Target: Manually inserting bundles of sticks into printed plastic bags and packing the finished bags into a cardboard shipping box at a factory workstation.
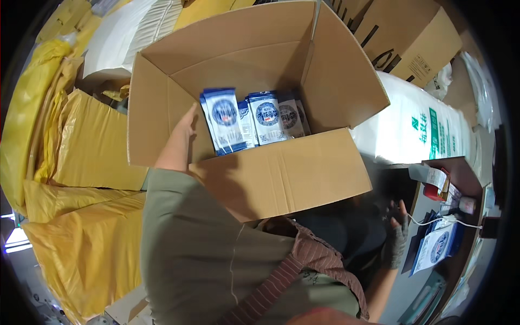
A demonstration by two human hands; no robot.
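An open cardboard box (281, 176) stands in front of me with its flaps up. Inside it, blue-and-white printed packets are stacked side by side: a left stack (225, 122), a middle stack (266, 116) and a partly shaded right stack (291, 118). My left hand (186, 129) reaches into the box beside the left stack, fingers stretched out, a small gap from the packets. At the lower right, my right hand (398, 230) wears a grey fingerless glove. Its fingers are apart and hold nothing; the closest thing is a white cable (420, 222).
More blue-and-white packets (433, 249) lie on a shelf at the right, below a small red box (435, 189). Yellow wrapped bundles (89, 146) crowd the left side. A white sack (414, 127) and another open carton (409, 40) stand behind to the right.
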